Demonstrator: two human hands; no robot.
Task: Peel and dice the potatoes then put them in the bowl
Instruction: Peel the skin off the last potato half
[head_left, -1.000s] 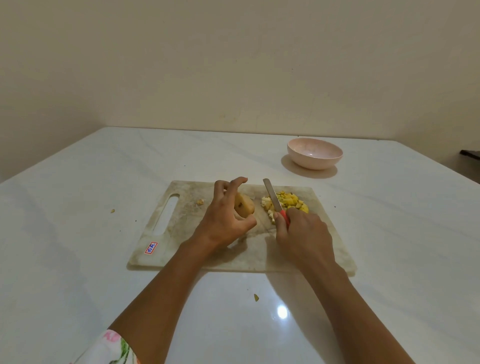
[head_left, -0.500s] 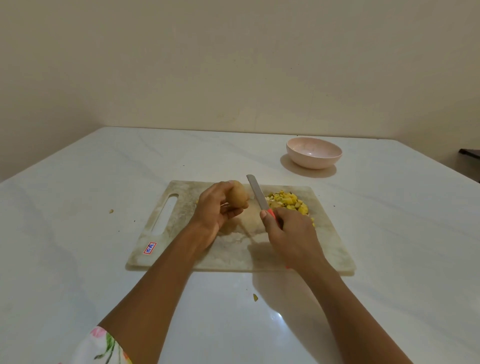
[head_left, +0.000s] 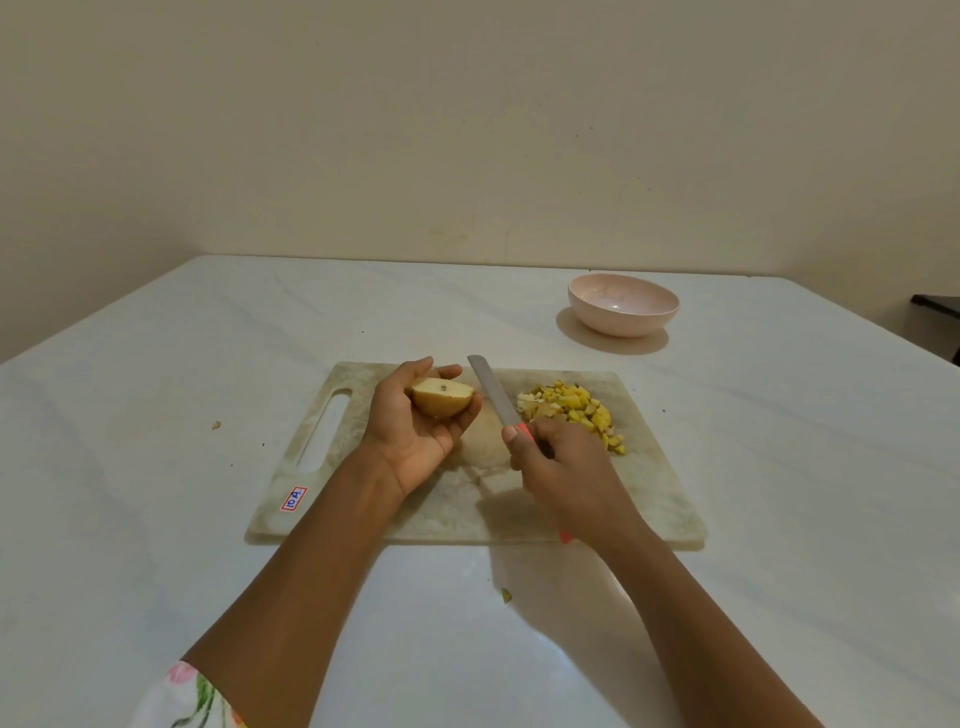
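Observation:
My left hand (head_left: 415, 431) is turned palm up above the marble cutting board (head_left: 363, 467) and holds a potato half (head_left: 441, 402) with its cut face upward, a dark spot in the middle. My right hand (head_left: 566, 467) grips the red handle of a knife (head_left: 496, 389), whose blade points away and to the left, just right of the potato half. A pile of yellow diced potato (head_left: 576, 410) lies on the board's far right part. The pink bowl (head_left: 623, 304) stands beyond the board to the right, nothing visible inside it.
The board lies on a white table (head_left: 156, 415) against a beige wall. Small scraps lie on the table left of the board (head_left: 215, 425) and near its front edge (head_left: 505, 595). A dark object (head_left: 937, 306) shows at the far right edge.
My left hand lifted the potato half off the board and rolled palm up, showing its cut face. My right hand with the knife moved left, away from the diced pile.

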